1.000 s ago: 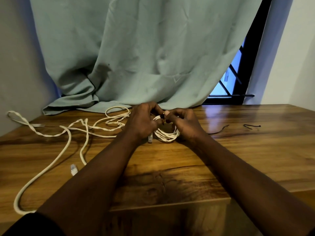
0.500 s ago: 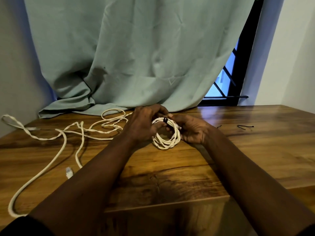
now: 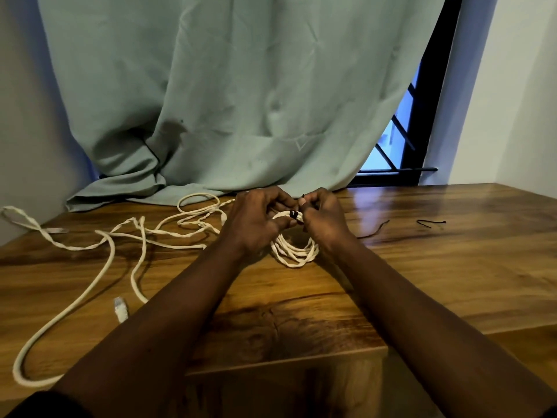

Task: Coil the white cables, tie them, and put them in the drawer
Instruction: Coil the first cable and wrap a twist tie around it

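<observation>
A coil of white cable (image 3: 297,251) was held near the middle of the desk (image 3: 437,282), toward its far edge. Its lower loops were rested on the wood and its top was raised between the two hands. The left hand (image 3: 256,226) was curled round the upper left of the coil, with thumb and fingers closed on the strands. The right hand (image 3: 324,221) was closed in a pinch on a black tie (image 3: 294,213) wrapped round the top of the coil, and a short dark end was seen standing up above the fingertips.

Loose white cables (image 3: 105,236) were spread over the left half of the desk, from the left edge to behind the left hand. One thicker length was looped down to the near left corner. A white connector (image 3: 120,309) was laid close to the near edge, beside the left forearm. Whether these lengths were joined to the coil could not be told, the left hand being in the way.

Two spare ties were laid on the right half: the nearer tie (image 3: 373,232) just beside the right wrist, the farther tie (image 3: 431,222) closer to the right edge. A green curtain (image 3: 241,101) was draped onto the far edge, with a barred window (image 3: 401,146) partly uncovered at the far right.
</observation>
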